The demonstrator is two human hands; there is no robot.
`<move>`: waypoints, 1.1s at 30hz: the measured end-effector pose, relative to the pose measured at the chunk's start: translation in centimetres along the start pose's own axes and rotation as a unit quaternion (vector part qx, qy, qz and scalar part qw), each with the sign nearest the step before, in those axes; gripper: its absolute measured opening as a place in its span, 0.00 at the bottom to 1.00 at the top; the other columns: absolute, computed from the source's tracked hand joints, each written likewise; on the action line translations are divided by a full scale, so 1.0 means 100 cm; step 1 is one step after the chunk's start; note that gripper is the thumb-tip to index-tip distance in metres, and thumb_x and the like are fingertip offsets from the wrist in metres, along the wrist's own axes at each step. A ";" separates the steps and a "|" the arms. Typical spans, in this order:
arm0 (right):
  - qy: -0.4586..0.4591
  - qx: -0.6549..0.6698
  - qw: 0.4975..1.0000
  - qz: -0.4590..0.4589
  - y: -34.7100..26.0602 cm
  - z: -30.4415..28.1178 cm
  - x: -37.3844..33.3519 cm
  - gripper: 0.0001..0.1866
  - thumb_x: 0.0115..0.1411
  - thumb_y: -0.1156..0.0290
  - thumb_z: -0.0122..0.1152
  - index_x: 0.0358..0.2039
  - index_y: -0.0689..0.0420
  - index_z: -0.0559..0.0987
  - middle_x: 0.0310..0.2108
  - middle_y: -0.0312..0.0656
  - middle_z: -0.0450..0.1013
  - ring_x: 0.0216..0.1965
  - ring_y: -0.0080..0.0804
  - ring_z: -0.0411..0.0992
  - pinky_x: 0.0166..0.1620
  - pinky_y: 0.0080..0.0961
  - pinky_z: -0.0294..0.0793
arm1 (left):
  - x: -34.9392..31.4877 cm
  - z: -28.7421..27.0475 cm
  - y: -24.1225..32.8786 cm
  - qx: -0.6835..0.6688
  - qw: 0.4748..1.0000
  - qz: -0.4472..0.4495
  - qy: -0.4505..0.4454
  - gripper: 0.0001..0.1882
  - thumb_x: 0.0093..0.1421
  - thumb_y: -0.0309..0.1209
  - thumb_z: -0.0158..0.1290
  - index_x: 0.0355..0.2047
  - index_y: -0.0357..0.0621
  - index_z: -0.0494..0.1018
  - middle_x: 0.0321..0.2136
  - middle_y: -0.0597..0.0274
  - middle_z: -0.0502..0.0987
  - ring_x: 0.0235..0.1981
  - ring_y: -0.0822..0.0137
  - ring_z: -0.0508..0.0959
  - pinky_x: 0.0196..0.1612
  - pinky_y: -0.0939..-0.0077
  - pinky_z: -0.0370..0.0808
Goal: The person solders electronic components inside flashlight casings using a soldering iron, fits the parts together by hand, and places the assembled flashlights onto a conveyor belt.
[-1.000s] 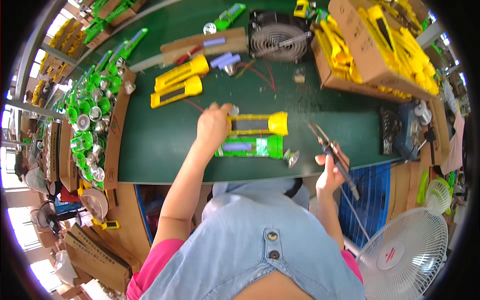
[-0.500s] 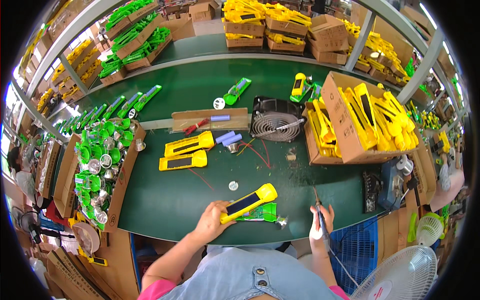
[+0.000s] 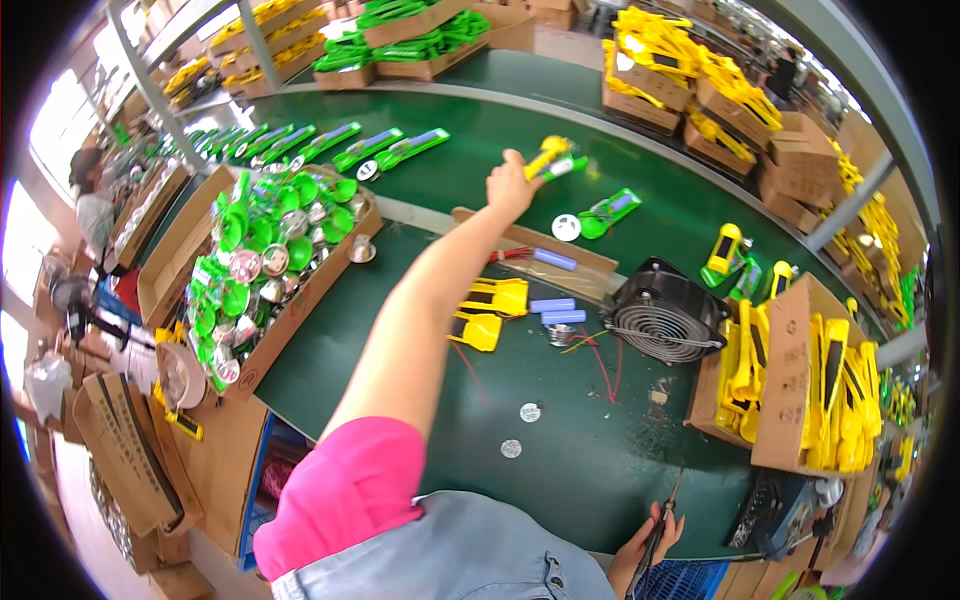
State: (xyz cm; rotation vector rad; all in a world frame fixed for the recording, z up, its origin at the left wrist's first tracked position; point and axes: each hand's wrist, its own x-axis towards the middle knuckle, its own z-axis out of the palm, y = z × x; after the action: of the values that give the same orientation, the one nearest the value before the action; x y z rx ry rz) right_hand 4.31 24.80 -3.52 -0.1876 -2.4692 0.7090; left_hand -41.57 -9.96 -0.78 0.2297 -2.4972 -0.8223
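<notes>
My left hand [image 3: 510,188] is stretched far across the bench over the green belt, its fingers wrapped round a yellow flashlight shell [image 3: 548,155]. A green flashlight part [image 3: 568,166] is against that shell, blurred by motion. At the near edge my right hand [image 3: 645,540] grips a soldering iron [image 3: 662,525], its tip pointing away from me. Two yellow flashlight shells [image 3: 480,330] lie partly behind my left forearm, beside blue battery cells [image 3: 560,316]. Two small round discs [image 3: 520,430] rest on the bench.
A carton of green flashlight parts [image 3: 300,320] stands at left, cartons of yellow shells [image 3: 790,400] at right. A black fan [image 3: 668,310] sits mid-bench. Green flashlight halves [image 3: 405,150] line the belt [image 3: 470,115]. Soldering gear [image 3: 785,510] is at the right edge.
My left hand has carried the yellow shell and green part from the near edge out over the belt. The view has turned and tilted. My right hand still holds the soldering iron.
</notes>
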 end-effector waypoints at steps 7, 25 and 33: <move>0.003 -0.009 1.000 -0.025 0.010 0.005 -0.001 0.11 0.60 0.76 0.44 0.43 0.67 0.65 0.34 0.46 0.74 0.42 0.40 0.71 0.59 0.47 0.48 | 0.036 -0.059 -0.002 0.275 0.827 0.167 -0.462 0.26 0.41 0.46 0.60 0.33 0.36 0.74 0.34 0.46 0.75 0.36 0.56 0.76 0.38 0.62 0.73; 0.101 0.022 0.995 -0.013 0.008 -0.002 0.001 0.12 0.57 0.76 0.52 0.42 0.62 0.68 0.34 0.41 0.76 0.43 0.34 0.69 0.58 0.42 0.52 | -0.057 -0.420 -0.221 0.376 0.903 0.182 -0.103 0.23 0.46 0.24 0.50 0.46 0.41 0.64 0.47 0.49 0.68 0.51 0.53 0.66 0.53 0.66 0.63; 0.209 0.030 0.977 -0.039 0.002 -0.058 0.015 0.11 0.57 0.77 0.49 0.41 0.61 0.65 0.31 0.42 0.76 0.39 0.28 0.73 0.59 0.43 0.48 | -0.083 -0.441 -0.122 0.456 0.843 0.276 -0.079 0.25 0.31 0.19 0.58 0.35 0.38 0.66 0.32 0.50 0.70 0.38 0.50 0.70 0.41 0.62 0.67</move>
State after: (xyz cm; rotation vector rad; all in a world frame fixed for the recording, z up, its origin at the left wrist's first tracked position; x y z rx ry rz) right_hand 6.23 27.96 1.18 -0.1931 -2.0408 0.6348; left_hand -12.06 -39.76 19.22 -0.2609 -2.6900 0.6362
